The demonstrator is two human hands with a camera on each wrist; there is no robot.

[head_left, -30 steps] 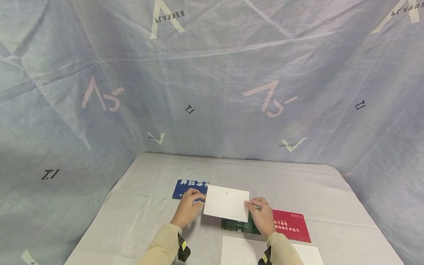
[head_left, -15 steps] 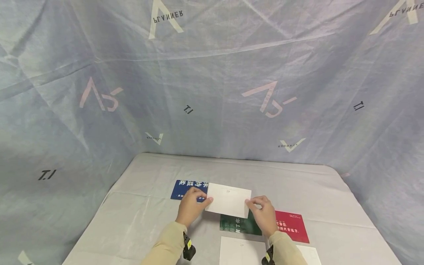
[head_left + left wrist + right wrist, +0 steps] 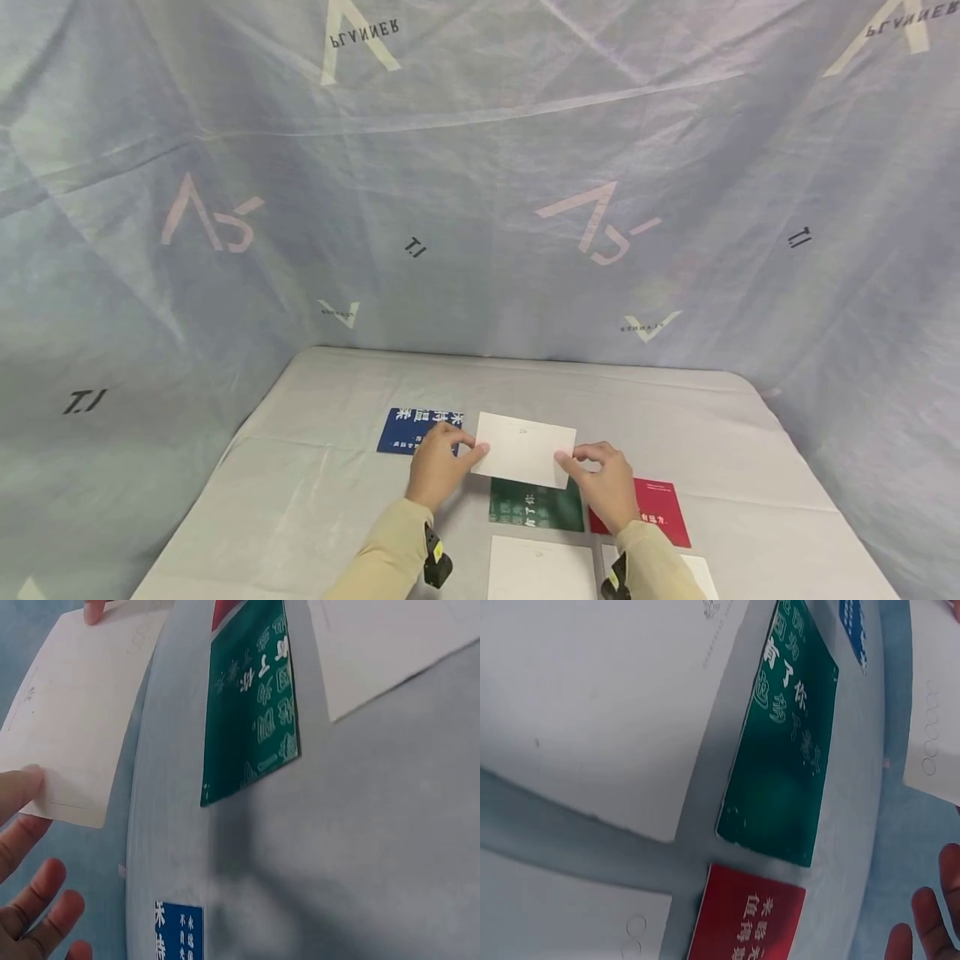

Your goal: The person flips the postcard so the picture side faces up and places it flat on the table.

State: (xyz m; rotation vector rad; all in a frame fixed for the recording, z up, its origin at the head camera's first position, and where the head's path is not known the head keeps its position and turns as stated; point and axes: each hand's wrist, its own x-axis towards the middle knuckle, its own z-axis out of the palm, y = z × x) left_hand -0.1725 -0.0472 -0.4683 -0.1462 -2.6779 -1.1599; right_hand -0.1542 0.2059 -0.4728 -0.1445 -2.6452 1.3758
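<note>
A white postcard (image 3: 525, 450) with faint print is held up above the table between my two hands. My left hand (image 3: 438, 467) pinches its left end, thumb on the face and fingers behind. At the opposite end my right hand (image 3: 606, 487) pinches it, thumb in front. The left wrist view shows the left thumb (image 3: 26, 784) pressed near a corner of the postcard (image 3: 82, 705), other fingers spread apart below. A row of small circles runs along the postcard (image 3: 934, 712) in the right wrist view. Below it lies a green card (image 3: 534, 505) with white characters.
A blue card (image 3: 405, 432) lies left of the green one, partly behind the left hand. To the right is a red card (image 3: 660, 508), partly covered by the right hand. Two white cards lie nearer, one (image 3: 540, 571) in the middle, another (image 3: 701, 575) under the right sleeve.
The postcard has shifted slightly right and away, uncovering more of the green card. My left thumb has come onto its face. The head view has turned a little.
</note>
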